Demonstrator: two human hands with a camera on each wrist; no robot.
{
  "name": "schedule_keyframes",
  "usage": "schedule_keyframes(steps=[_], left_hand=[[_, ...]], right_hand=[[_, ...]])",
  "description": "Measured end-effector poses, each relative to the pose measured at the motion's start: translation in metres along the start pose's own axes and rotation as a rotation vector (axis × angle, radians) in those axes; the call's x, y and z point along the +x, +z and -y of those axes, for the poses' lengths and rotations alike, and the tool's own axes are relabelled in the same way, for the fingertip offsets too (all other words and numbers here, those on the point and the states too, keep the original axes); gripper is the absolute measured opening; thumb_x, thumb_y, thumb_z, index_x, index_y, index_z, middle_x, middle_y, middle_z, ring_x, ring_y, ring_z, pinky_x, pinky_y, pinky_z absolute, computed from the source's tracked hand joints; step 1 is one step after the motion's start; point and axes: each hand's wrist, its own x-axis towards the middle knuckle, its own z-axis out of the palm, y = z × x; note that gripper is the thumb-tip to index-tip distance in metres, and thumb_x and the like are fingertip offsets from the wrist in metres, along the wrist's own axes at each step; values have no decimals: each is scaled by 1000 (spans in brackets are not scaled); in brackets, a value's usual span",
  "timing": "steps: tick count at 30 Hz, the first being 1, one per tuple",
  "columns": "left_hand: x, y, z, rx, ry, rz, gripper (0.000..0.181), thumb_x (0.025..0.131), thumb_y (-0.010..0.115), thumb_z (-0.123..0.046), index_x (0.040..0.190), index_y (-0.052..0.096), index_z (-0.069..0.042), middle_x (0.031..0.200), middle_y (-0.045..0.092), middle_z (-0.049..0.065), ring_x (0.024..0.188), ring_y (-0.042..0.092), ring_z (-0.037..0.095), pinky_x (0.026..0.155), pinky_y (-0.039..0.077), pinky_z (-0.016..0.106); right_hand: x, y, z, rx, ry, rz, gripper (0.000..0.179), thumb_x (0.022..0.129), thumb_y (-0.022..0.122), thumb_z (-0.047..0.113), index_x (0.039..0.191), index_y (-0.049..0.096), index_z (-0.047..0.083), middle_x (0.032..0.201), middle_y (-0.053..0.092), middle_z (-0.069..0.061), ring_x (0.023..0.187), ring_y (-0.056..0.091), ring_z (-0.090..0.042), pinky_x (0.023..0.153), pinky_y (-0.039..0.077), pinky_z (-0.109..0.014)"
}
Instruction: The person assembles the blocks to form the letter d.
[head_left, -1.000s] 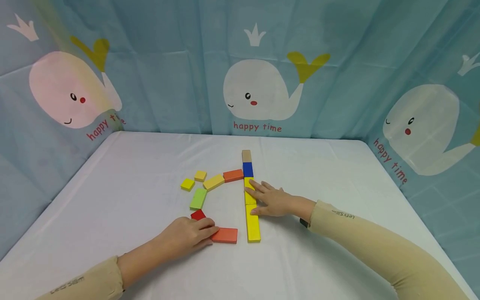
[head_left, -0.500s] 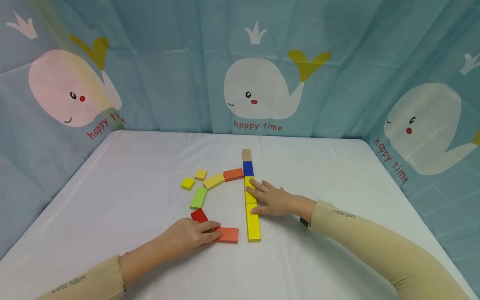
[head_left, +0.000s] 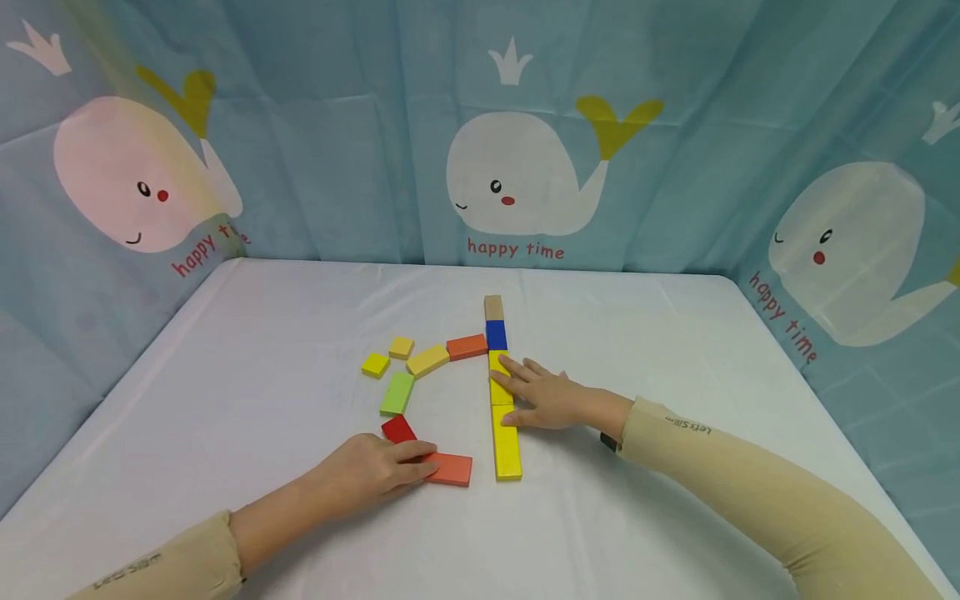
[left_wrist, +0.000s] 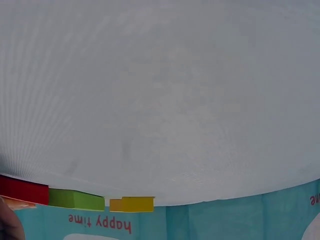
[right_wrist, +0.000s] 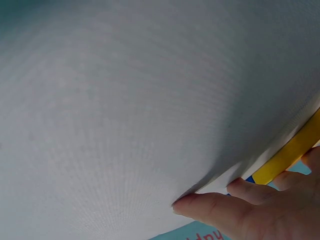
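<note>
My left hand grips the left end of a coral-red rectangular block lying flat on the white cloth. A dark red block, partly hidden by that hand, lies just beyond it. To the right, my right hand has its fingers spread, with fingertips resting on two long yellow blocks set end to end. A blue block and a wooden block continue this straight row toward the back. Between the coral-red block and the row is a narrow gap. In the right wrist view, a yellow block passes behind the fingers.
An orange-red block, a pale yellow block and a light green block curve leftward from the row. Outside that curve lie two small yellow pieces, one brighter, one paler. A whale-print curtain surrounds the table's back and sides.
The coral-red block has shifted slightly right, then slightly back left, along with my left hand. My right hand has stayed on the yellow blocks.
</note>
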Motion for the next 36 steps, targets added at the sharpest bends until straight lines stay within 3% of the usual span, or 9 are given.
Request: schedule_keyframes(steps=[16, 20, 25, 28, 32, 33, 36], left_hand=[[-2, 3, 3, -17, 11, -47, 42, 68, 89, -14, 108, 75, -16, 103, 69, -1, 56, 58, 7, 54, 44, 13], [-3, 3, 2, -11, 6, -32, 43, 69, 89, -15, 109, 75, -16, 104, 69, -1, 57, 60, 8, 55, 46, 14], [-5, -4, 6, -46, -18, 2, 37, 82, 80, -25, 117, 71, -17, 113, 68, 1, 59, 62, 9, 59, 49, 17], [-7, -10, 17, -84, -28, -27, 33, 94, 66, -33, 122, 68, -16, 118, 67, 4, 59, 61, 8, 59, 48, 15], [-16, -12, 44, -52, -59, -98, 38, 102, 46, -39, 123, 66, -15, 121, 65, 7, 47, 50, 7, 51, 43, 13], [-19, -11, 52, -37, -80, -100, 39, 102, 45, -40, 123, 65, -15, 122, 64, 7, 45, 48, 8, 50, 42, 14], [-31, -11, 72, 3, -179, -46, 36, 96, 63, -30, 126, 63, -11, 126, 62, 10, 51, 57, 12, 52, 48, 20]], right_hand=[[-1, -1, 1, -3, 10, 2, 77, 94, 54, 54, 157, 18, 28, 163, 0, 2, 147, 6, -35, 102, 15, -74], [-1, -1, 2, 3, 6, 3, 77, 94, 55, 53, 157, 18, 28, 163, 0, 2, 147, 6, -36, 102, 15, -75], [-1, 0, 2, -3, 6, 2, 76, 94, 54, 54, 156, 19, 28, 163, 1, 2, 147, 7, -36, 102, 15, -75], [-1, 0, 2, -4, 5, 1, 77, 94, 54, 54, 156, 19, 28, 163, 0, 2, 147, 7, -36, 102, 15, -75], [-1, 0, 2, -3, 8, -2, 77, 93, 55, 54, 156, 19, 28, 163, 0, 3, 147, 7, -36, 102, 15, -75], [-1, 0, 2, -1, 8, -2, 77, 93, 55, 54, 156, 19, 28, 163, 0, 3, 147, 7, -36, 102, 15, -75], [-1, 0, 2, 8, 5, -1, 77, 93, 55, 54, 156, 19, 29, 163, 0, 3, 147, 7, -36, 102, 14, -75]])
